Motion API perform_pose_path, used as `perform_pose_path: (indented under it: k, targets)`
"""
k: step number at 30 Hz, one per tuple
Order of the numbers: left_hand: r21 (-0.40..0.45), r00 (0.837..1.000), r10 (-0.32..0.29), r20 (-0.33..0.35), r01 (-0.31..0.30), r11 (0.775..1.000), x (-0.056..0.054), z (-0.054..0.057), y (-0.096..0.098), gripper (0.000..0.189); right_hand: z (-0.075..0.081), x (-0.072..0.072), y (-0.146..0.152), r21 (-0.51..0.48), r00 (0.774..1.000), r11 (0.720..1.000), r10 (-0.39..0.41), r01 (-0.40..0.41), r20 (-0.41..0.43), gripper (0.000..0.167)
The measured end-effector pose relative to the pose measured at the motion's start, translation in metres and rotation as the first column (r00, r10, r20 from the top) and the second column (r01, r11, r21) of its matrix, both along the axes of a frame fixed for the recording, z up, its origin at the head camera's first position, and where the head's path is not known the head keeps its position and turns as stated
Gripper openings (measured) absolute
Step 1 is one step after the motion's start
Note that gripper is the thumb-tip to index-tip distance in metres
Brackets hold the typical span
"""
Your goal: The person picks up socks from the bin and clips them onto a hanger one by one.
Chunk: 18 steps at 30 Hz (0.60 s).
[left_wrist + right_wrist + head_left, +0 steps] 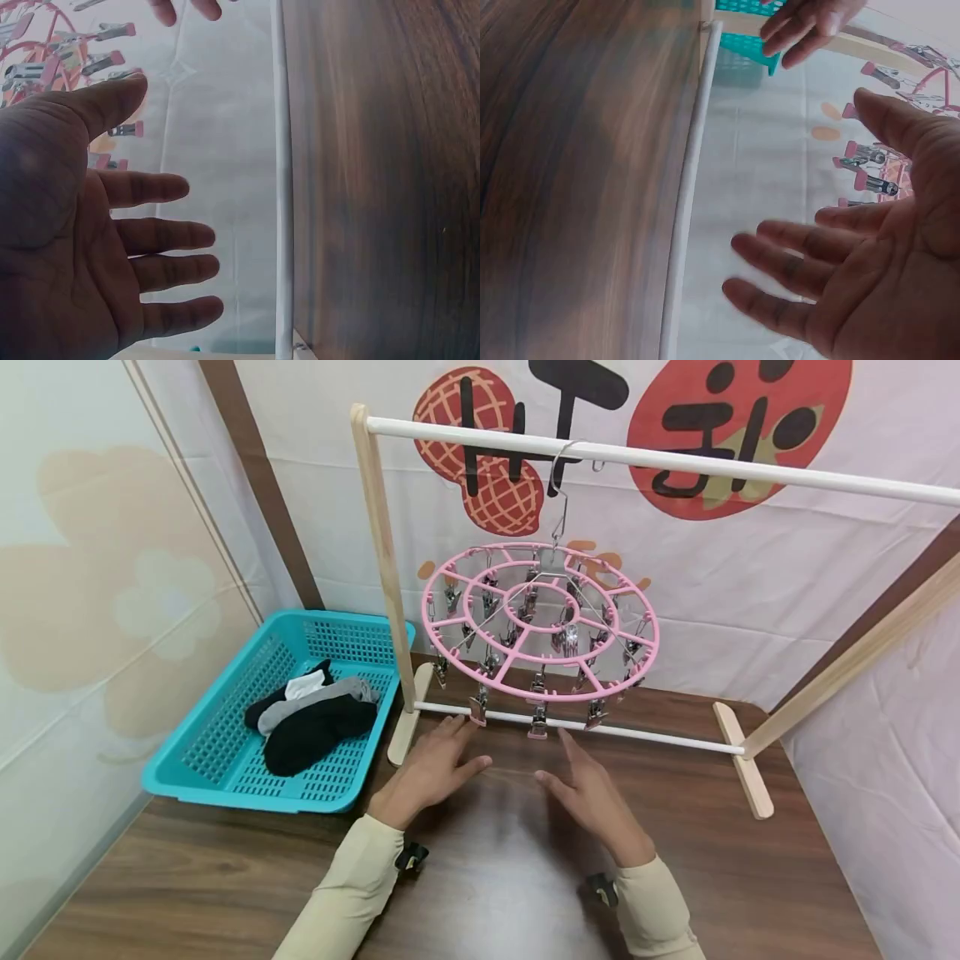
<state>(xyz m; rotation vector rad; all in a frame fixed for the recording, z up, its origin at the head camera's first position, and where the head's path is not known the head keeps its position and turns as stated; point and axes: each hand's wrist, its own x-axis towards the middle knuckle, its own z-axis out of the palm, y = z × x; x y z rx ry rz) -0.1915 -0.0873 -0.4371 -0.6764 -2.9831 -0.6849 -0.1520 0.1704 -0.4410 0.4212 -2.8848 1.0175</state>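
Both hands hold nothing, palms turned toward each other over the table in front of the rack. My left hand (433, 768) has its fingers extended and spread, thumb out to the side; the left wrist view shows its bare palm. Across a gap, the right hand (596, 797) has likewise straight, loosely spread fingers. Above and beyond them hangs a pink round clip hanger (517, 653) with several metal clips, hooked over a white rail (480, 437). Nearest the fingertips dangle the front clips (538, 720), with nothing in them.
A turquoise basket (180, 795) stands left of the rack, holding a black sock (315, 739), a grey one (307, 697) and other dark and white cloth. Wooden rack posts (386, 552) rise on both sides, joined low by a white bar (645, 735). A printed curtain (322, 510) hangs behind.
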Motion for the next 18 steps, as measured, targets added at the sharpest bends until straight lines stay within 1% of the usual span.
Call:
perform_pose_path:
  k: [3, 4, 5, 6, 7, 8, 10, 11, 12, 13, 15, 18]
  targets:
    - [-0.002, 1.0, -0.02, -0.013, 0.02, 1.0, -0.001, 0.0, -0.002, 0.06, 0.004, 0.001, -0.003, -0.092, 1.0, 0.996, 0.015, -0.017, -0.017, 0.076]
    - [-0.005, 1.0, -0.026, -0.015, 0.026, 1.0, -0.001, 0.001, -0.003, 0.058, 0.006, 0.001, -0.005, -0.143, 0.999, 0.989, 0.031, -0.032, -0.014, 0.075]
    - [-0.013, 1.0, -0.027, -0.009, 0.027, 1.0, -0.001, 0.0, -0.005, 0.056, 0.008, 0.002, -0.007, -0.213, 0.999, 0.976, 0.05, -0.049, 0.002, 0.074]
    - [-0.022, 1.0, -0.031, 0.001, 0.031, 0.999, 0.0, 0.001, -0.006, 0.055, 0.01, 0.002, -0.01, -0.293, 0.997, 0.954, 0.08, -0.071, 0.02, 0.073]
    - [-0.034, 0.999, -0.033, 0.014, 0.034, 0.999, 0.001, 0.001, -0.008, 0.053, 0.012, 0.002, -0.013, -0.375, 0.993, 0.923, 0.111, -0.086, 0.046, 0.071]
    - [-0.046, 0.999, -0.031, 0.035, 0.032, 0.998, 0.003, 0.002, -0.01, 0.053, 0.014, 0.002, -0.015, -0.456, 0.986, 0.884, 0.149, -0.102, 0.069, 0.068]
    - [-0.064, 0.997, -0.033, 0.071, 0.038, 0.997, 0.005, 0.004, -0.012, 0.052, 0.018, 0.003, -0.019, -0.601, 0.971, 0.791, 0.218, -0.114, 0.102, 0.061]
    - [-0.071, 0.995, -0.035, 0.089, 0.042, 0.997, 0.006, 0.005, -0.013, 0.052, 0.019, 0.004, -0.021, -0.653, 0.964, 0.748, 0.242, -0.116, 0.106, 0.057]
    - [-0.076, 0.994, -0.04, 0.102, 0.048, 0.996, 0.007, 0.007, -0.014, 0.052, 0.021, 0.004, -0.022, -0.688, 0.96, 0.715, 0.259, -0.12, 0.102, 0.052]
    - [-0.078, 0.993, -0.042, 0.111, 0.051, 0.996, 0.007, 0.009, -0.014, 0.052, 0.023, 0.004, -0.022, -0.714, 0.959, 0.689, 0.269, -0.124, 0.094, 0.049]
    - [-0.071, 0.991, -0.045, 0.127, 0.054, 0.996, 0.008, 0.013, -0.014, 0.052, 0.026, 0.004, -0.023, -0.749, 0.958, 0.648, 0.281, -0.143, 0.061, 0.046]
    - [-0.051, 0.988, -0.054, 0.143, 0.062, 0.997, 0.009, 0.019, -0.013, 0.052, 0.032, 0.003, -0.023, -0.776, 0.955, 0.606, 0.296, -0.177, 0.013, 0.047]
